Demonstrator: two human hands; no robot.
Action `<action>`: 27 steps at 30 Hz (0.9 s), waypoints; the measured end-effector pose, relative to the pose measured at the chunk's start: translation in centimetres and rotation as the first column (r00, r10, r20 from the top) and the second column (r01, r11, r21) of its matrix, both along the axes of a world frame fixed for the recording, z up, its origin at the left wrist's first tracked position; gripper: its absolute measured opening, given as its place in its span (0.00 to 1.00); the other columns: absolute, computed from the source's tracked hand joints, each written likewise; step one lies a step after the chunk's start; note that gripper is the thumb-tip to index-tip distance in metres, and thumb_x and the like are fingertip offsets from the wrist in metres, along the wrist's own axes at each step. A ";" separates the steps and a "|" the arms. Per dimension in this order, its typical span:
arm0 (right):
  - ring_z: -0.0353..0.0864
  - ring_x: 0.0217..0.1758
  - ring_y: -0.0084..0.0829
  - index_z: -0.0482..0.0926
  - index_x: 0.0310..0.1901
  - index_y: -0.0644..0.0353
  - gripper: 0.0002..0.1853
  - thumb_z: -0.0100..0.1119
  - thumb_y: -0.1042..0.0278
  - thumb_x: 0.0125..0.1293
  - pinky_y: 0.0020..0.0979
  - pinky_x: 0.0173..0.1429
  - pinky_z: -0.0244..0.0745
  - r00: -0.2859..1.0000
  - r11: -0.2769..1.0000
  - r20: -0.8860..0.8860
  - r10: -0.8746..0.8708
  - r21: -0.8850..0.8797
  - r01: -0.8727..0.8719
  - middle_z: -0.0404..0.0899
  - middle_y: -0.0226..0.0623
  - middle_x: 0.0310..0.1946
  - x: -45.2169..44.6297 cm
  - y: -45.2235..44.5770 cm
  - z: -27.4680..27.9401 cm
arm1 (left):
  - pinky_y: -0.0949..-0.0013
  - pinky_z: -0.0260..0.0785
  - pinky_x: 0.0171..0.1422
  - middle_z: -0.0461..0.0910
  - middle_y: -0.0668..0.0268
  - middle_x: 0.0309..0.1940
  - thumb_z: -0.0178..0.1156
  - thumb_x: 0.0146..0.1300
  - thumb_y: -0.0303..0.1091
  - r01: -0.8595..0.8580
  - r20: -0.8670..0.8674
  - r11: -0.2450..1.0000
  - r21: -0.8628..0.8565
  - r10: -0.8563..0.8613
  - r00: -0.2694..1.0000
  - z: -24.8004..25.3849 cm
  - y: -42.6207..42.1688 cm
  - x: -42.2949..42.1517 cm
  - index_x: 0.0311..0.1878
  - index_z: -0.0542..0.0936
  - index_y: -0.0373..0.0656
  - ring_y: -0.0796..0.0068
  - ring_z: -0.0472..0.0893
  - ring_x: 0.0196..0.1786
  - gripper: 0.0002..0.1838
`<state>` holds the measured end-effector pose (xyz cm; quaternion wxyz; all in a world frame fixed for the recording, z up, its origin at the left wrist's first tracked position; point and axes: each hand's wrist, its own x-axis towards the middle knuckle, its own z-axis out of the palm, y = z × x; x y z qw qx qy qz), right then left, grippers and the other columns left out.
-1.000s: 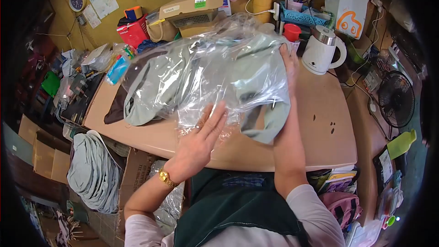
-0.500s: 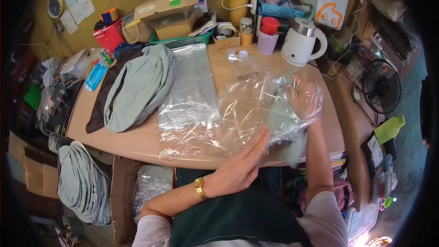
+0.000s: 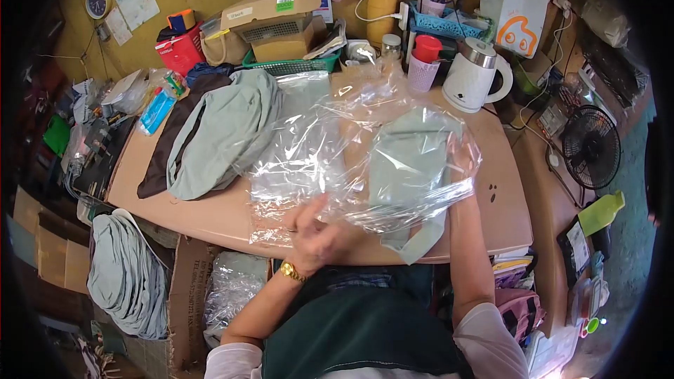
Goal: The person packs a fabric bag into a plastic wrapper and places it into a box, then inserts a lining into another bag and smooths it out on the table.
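My right hand (image 3: 460, 154) is inside the mouth of a clear plastic bag (image 3: 358, 168), with its fingers on a folded pale green cloth (image 3: 407, 158). A strap of that cloth hangs out of the bag toward the table's front edge. My left hand (image 3: 312, 235), a gold watch on its wrist, is beside the bag's near edge with its fingers apart and slightly blurred. More flat clear bags (image 3: 295, 161) lie under and left of it. Further left, another pale green cloth item (image 3: 225, 133) rests on a dark brown cloth (image 3: 158, 165).
A white kettle (image 3: 477, 77), a pink cup (image 3: 423, 74) and a green basket (image 3: 295, 64) line the table's back. A black fan (image 3: 591, 146) is at the right. Stacked pale cloths (image 3: 126, 274) and a cardboard box (image 3: 189, 295) are below left.
The bag has swung down and right, then back left, with the pale green cloth now spread inside it. My left hand has moved left, away from the bag's mouth.
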<state>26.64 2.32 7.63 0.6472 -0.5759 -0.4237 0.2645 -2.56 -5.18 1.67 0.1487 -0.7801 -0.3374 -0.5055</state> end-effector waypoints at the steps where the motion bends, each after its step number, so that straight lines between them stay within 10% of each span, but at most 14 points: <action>1: 0.74 0.44 0.22 0.77 0.56 0.64 0.19 0.61 0.66 0.67 0.26 0.50 0.70 0.997 0.989 -0.005 0.082 0.125 -0.081 0.78 0.29 0.42 -0.4 -0.1 -0.3 | 0.67 0.70 0.51 0.70 0.51 0.62 0.66 0.50 0.24 -0.001 0.000 1.000 0.001 0.001 1.000 0.2 0.3 -0.2 0.45 0.87 0.52 0.62 0.71 0.54 0.18; 4: 0.73 0.42 0.20 0.78 0.55 0.62 0.16 0.61 0.66 0.67 0.25 0.50 0.69 0.909 0.932 -0.280 0.309 0.279 -0.231 0.78 0.26 0.41 -0.1 0.1 -2.6 | 0.64 0.68 0.57 0.66 0.49 0.64 0.69 0.49 0.27 -0.232 -0.038 0.971 -0.059 0.230 0.972 0.9 1.3 -0.1 0.53 0.84 0.50 0.58 0.66 0.61 0.24; 10: 0.75 0.45 0.18 0.79 0.53 0.60 0.15 0.62 0.65 0.68 0.23 0.53 0.68 0.844 0.862 -0.203 0.497 0.225 -0.454 0.79 0.25 0.41 1.0 -1.1 -1.4 | 0.63 0.68 0.50 0.66 0.54 0.55 0.59 0.46 0.18 0.171 0.553 0.891 -0.421 0.103 0.827 -0.3 4.3 1.6 0.50 0.73 0.40 0.58 0.66 0.58 0.23; 15: 0.76 0.46 0.21 0.79 0.53 0.60 0.16 0.61 0.63 0.68 0.26 0.55 0.69 0.809 0.844 -0.254 0.530 0.250 -0.474 0.79 0.27 0.43 4.5 -1.7 -0.9 | 0.55 0.61 0.62 0.66 0.50 0.51 0.54 0.45 0.14 -0.057 0.301 0.994 -0.089 0.082 0.950 -0.6 4.7 1.1 0.43 0.69 0.39 0.51 0.65 0.59 0.20; 20: 0.77 0.48 0.25 0.78 0.54 0.59 0.17 0.61 0.61 0.68 0.29 0.56 0.70 0.781 0.833 -0.293 0.551 0.243 -0.497 0.80 0.30 0.45 4.5 -3.3 -2.0 | 0.53 0.62 0.63 0.68 0.53 0.48 0.56 0.48 0.15 -0.115 0.183 0.920 -0.375 0.195 0.964 -2.8 0.1 1.6 0.44 0.68 0.39 0.52 0.67 0.59 0.19; 22: 0.77 0.48 0.26 0.78 0.54 0.59 0.17 0.60 0.61 0.68 0.31 0.57 0.71 0.784 0.840 -0.303 0.541 0.230 -0.491 0.80 0.31 0.46 4.2 -3.7 -2.5 | 0.57 0.71 0.56 0.70 0.58 0.45 0.61 0.54 0.21 0.366 0.580 0.538 -0.760 0.307 0.755 -4.1 -1.7 2.5 0.48 0.68 0.38 0.58 0.74 0.51 0.19; 26: 0.78 0.50 0.29 0.77 0.55 0.59 0.18 0.60 0.60 0.68 0.34 0.58 0.71 0.769 0.833 -0.321 0.553 0.212 -0.510 0.80 0.33 0.48 3.1 -4.1 -3.2 | 0.72 0.70 0.36 0.74 0.63 0.38 0.66 0.59 0.30 0.550 0.689 0.520 -0.653 0.106 0.717 -4.8 0.2 5.7 0.47 0.68 0.38 0.73 0.76 0.33 0.18; 27: 0.78 0.50 0.30 0.77 0.55 0.59 0.18 0.59 0.59 0.68 0.34 0.58 0.71 0.761 0.827 -0.326 0.561 0.209 -0.521 0.80 0.34 0.48 2.8 -4.4 -3.4 | 0.72 0.71 0.35 0.75 0.61 0.40 0.65 0.61 0.31 0.790 0.883 0.399 -0.466 0.257 0.392 -2.9 1.0 6.3 0.48 0.68 0.36 0.74 0.78 0.34 0.18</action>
